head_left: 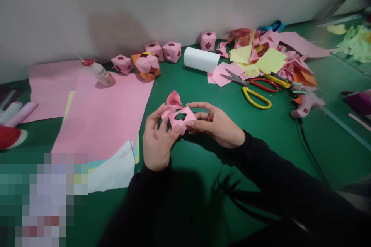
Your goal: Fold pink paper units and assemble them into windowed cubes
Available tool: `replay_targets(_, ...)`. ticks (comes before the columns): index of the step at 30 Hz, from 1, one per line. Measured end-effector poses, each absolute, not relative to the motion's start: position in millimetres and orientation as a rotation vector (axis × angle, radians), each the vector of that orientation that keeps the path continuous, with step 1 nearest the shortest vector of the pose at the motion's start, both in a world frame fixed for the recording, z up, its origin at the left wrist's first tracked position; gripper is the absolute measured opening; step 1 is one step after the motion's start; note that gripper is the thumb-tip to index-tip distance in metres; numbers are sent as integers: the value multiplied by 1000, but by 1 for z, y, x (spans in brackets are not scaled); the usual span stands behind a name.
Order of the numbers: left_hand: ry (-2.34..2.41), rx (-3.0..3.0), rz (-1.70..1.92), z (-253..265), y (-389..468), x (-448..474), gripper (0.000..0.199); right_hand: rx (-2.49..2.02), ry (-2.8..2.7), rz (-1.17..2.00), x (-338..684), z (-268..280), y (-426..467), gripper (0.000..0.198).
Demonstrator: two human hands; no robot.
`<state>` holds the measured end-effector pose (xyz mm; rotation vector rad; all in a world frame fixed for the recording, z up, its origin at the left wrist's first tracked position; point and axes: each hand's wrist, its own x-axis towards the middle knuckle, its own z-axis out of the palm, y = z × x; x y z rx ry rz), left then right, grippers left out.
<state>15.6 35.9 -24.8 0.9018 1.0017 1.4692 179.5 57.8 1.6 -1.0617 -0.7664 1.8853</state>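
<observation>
Two hands (pixel 156 142) (pixel 224 126), fingers (pixel 203 124) holding one pink shape (pixel 189 115).

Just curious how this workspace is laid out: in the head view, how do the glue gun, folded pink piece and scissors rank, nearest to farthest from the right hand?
1. Folded pink piece: in the fingers of the right hand.
2. Scissors: beyond the hand, rightward.
3. Glue gun: farther right.
</observation>
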Motion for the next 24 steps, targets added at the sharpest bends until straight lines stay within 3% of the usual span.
replay_targets(15,1244,739,1345,-22,33,17,74,-945,-746,1743,174,2,53,60)
replay_targets(24,875,680,1180,-26,36,7,51,-899,-894,1675,173,0,49,61)
